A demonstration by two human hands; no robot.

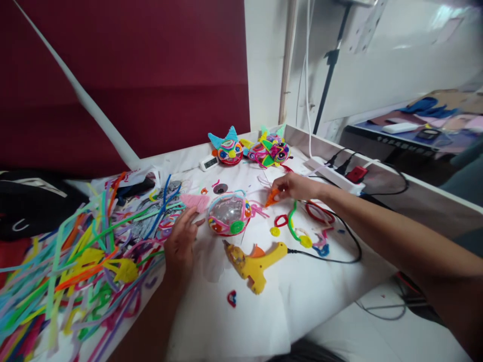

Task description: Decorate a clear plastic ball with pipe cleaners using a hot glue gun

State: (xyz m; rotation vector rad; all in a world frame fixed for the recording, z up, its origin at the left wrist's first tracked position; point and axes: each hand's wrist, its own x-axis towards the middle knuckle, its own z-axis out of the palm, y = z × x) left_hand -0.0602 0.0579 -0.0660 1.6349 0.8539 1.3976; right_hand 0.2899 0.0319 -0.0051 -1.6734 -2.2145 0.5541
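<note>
My right hand [296, 186] pinches a small orange fuzzy pipe-cleaner piece [270, 198] over the right of the white paper. My left hand [184, 232] rests on the paper with its fingers apart, its fingertips at a pink fuzzy triangular piece [196, 201]. Between the hands sits a clear round shell [229, 210] ringed with coloured pipe-cleaner strips and coils. In front of it lies a yellow hot glue gun [260, 262] on its side, nozzle pointing left, its black cord running right.
Loose pipe cleaners [86, 261] heap up on the left. Finished colourful figures [231, 148] stand at the back beside a small white digital display [209, 163]. A power strip [335, 176] with plugs lies along the right edge. Pipe-cleaner loops [292, 223] lie near my right forearm.
</note>
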